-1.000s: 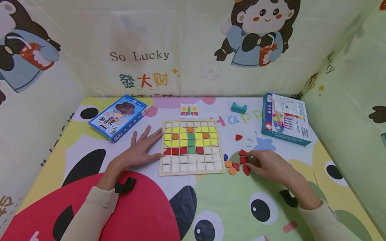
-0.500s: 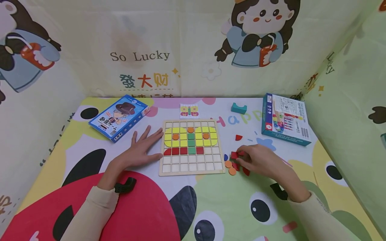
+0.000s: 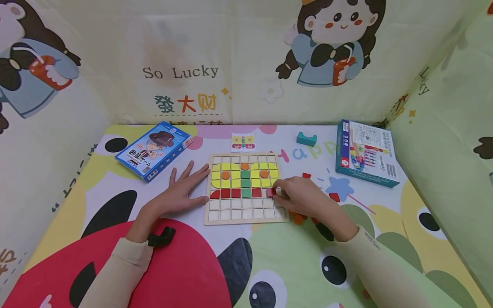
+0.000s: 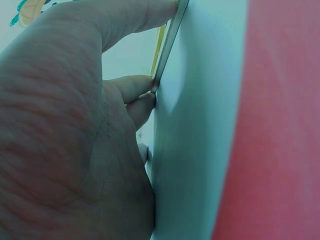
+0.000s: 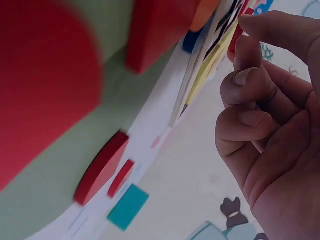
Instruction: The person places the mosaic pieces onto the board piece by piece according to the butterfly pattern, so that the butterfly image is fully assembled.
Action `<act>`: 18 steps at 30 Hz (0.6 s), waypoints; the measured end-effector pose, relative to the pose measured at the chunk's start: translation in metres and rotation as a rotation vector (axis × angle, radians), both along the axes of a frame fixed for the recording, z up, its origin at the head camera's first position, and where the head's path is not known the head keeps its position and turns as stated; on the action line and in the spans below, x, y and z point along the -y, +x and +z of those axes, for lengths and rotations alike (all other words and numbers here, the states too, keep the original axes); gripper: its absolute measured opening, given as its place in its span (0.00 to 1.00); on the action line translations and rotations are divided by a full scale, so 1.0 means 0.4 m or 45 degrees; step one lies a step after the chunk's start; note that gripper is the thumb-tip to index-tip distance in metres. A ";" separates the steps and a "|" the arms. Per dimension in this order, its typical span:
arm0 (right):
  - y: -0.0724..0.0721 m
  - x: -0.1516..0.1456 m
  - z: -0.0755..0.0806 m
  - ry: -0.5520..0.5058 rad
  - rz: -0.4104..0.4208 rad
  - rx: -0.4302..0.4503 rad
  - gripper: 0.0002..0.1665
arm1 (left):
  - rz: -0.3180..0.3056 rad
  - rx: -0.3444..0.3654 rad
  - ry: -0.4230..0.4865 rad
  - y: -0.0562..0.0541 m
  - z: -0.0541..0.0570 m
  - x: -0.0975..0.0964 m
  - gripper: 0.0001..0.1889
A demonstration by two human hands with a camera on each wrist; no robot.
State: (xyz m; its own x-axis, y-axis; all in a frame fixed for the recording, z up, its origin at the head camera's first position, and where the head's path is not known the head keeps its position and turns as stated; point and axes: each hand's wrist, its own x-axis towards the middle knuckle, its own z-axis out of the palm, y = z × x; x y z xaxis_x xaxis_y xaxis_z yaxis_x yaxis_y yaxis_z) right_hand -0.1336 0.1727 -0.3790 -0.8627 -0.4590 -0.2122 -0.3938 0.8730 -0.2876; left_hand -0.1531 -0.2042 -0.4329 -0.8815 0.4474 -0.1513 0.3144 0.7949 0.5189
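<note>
In the head view, a wooden grid board (image 3: 246, 223) bears yellow, green, red and orange pieces. My left hand (image 3: 173, 192) lies flat beside it, thumb and fingertips touching its left edge; the left wrist view shows fingers against the board's edge (image 4: 171, 42). My right hand (image 3: 304, 196) reaches over the board's right edge. Between thumb and index finger it pinches a red square tile (image 3: 270, 193), just right of the last red square in the row. The right wrist view shows the tile (image 5: 237, 39) at the fingertips, the other fingers curled.
Orange discs (image 3: 298, 220) lie partly hidden under my right hand. Loose red pieces (image 3: 334, 197) lie right of it. A pattern card (image 3: 242, 142) and a teal block (image 3: 306, 139) stand behind the board. A blue box (image 3: 154, 150) sits left, a teal-edged box (image 3: 367, 154) right.
My right hand has picked a red square tile from the loose pieces and carried it left onto the board. Another red piece now lies farther right. The left hand has stayed put.
</note>
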 end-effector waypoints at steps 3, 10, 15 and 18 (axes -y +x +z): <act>-0.004 0.018 -0.002 0.018 0.014 -0.002 0.24 | -0.002 -0.001 -0.002 -0.001 -0.002 0.000 0.52; -0.006 0.035 -0.009 0.029 0.039 -0.023 0.23 | 0.000 -0.004 -0.006 0.000 0.000 -0.001 0.51; -0.004 0.038 -0.010 0.033 0.046 -0.035 0.23 | -0.001 -0.008 -0.010 0.001 0.000 -0.001 0.51; -0.004 0.037 -0.011 0.036 0.045 -0.044 0.22 | -0.002 -0.007 -0.010 0.000 -0.001 -0.001 0.51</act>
State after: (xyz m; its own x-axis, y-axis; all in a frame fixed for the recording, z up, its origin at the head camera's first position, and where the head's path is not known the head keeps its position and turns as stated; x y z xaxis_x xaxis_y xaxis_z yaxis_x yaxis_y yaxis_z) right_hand -0.1353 0.1577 -0.3833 -0.8532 -0.4836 -0.1955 -0.4338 0.8660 -0.2488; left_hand -0.1529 -0.2038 -0.4334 -0.8817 0.4474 -0.1500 0.3182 0.7985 0.5110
